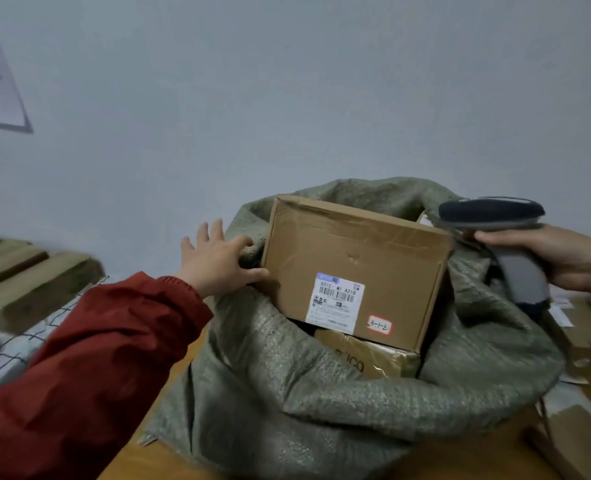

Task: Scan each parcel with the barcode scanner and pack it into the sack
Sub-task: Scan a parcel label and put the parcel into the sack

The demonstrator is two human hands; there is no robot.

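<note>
A brown cardboard parcel [353, 268] with a white barcode label and a red-edged sticker marked 3-1-2 stands tilted in the mouth of the grey-green woven sack [321, 386]. Beneath it lies another taped brown parcel [366, 358]. My left hand [218, 261], in a red sleeve, touches the parcel's left edge by the sack rim with fingers spread. My right hand [564, 261] grips the handle of the grey barcode scanner [508, 244], held above the sack's right side.
The sack sits on an orange-brown table [169, 455]. More cardboard parcels [571, 431] lie at the right edge. Wooden blocks [27, 282] and a checked cloth [17, 344] are at the left. A plain wall stands behind.
</note>
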